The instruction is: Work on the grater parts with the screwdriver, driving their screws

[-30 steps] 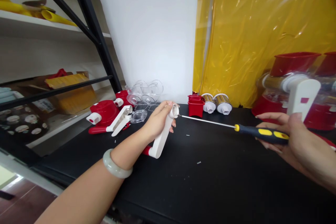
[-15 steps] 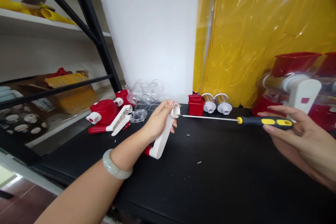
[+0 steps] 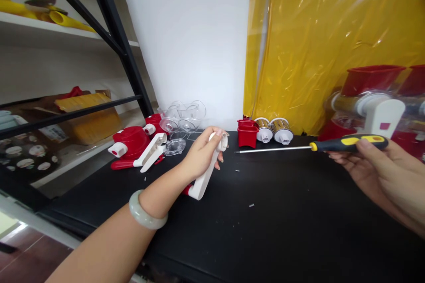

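Observation:
My left hand is closed around the upper part of a white crank handle, whose round socket end points up and right. The handle's red grip shows below my wrist. In my right hand is a black and yellow screwdriver, held level with its shaft pointing left. A gap separates the screwdriver's tip from the socket end. Two small screws, one near the tip and another closer to me, lie on the black table.
At the left are red bases and a second white handle. Clear plastic parts, a red box and grater drums stand along the back. Assembled red and white graters stand at the right.
The screwdriver's tip has come away from the handle's socket end, moving right and slightly down. My right hand's fingers have closed more fully around its grip. My left hand has barely moved.

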`<state>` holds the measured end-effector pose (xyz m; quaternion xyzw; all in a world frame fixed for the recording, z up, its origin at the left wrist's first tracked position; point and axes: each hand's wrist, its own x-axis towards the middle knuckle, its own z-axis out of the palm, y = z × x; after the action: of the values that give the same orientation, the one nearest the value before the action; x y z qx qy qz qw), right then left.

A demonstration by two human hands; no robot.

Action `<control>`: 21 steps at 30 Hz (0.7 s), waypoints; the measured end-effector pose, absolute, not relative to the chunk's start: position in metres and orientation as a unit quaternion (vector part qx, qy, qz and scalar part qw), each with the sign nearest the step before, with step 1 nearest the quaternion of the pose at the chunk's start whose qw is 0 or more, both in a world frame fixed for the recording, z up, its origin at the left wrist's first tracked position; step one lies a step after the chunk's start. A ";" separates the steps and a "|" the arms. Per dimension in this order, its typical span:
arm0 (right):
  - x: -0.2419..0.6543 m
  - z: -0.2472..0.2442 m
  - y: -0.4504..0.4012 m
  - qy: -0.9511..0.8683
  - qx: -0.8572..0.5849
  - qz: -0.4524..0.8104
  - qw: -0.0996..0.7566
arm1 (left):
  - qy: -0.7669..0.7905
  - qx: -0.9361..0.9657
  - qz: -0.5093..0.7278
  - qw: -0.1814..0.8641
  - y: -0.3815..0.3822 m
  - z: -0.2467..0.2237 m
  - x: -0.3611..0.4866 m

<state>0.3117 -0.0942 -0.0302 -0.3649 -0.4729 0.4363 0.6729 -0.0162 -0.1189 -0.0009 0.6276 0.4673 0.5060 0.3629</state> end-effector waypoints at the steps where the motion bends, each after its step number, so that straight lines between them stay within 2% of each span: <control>1: 0.313 -0.030 -0.093 -0.472 -0.366 0.434 0.674 | 0.480 0.656 0.488 0.319 -0.119 -0.001 -0.018; 5: 0.316 -0.033 -0.088 -0.479 -0.374 0.428 0.669 | 0.466 0.769 0.431 0.079 -0.122 -0.003 -0.025; 8: 0.315 -0.039 -0.083 -0.483 -0.376 0.428 0.665 | 0.453 0.746 0.488 -0.003 -0.123 -0.004 -0.027; 13: 0.314 -0.047 -0.078 -0.508 -0.382 0.435 0.638 | 0.470 0.815 0.340 -0.008 -0.123 0.001 -0.022; 17: 0.315 -0.050 -0.075 -0.513 -0.400 0.421 0.632 | 0.469 0.815 0.339 0.021 -0.120 0.001 -0.021; 21: 0.320 -0.055 -0.071 -0.525 -0.434 0.397 0.615 | 0.479 0.776 0.394 0.115 -0.118 -0.002 -0.021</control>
<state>0.3198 -0.0714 -0.0545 -0.4336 -0.5253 0.3970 0.6152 -0.0206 -0.1179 -0.0016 0.7761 0.4786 0.3943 0.1149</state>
